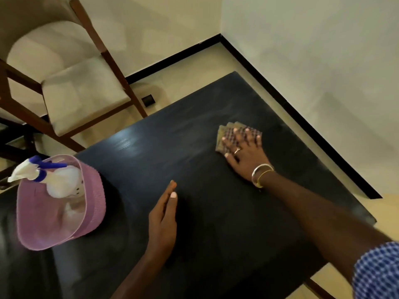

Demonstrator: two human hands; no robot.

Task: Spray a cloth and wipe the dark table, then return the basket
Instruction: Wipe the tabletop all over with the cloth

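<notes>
My right hand lies flat with spread fingers on a folded checked cloth, pressing it onto the far right part of the dark table. Only the cloth's far and left edges show past my fingers. My left hand rests edge-on on the table's middle, fingers straight and together, holding nothing. A pink basket stands on the table's left side. Inside it sits a white spray bottle with a blue and white trigger head pointing left.
A wooden chair with a beige seat stands on the floor beyond the table's far left corner. White walls with a black skirting run close along the table's far and right sides. A small dark square lies on the floor.
</notes>
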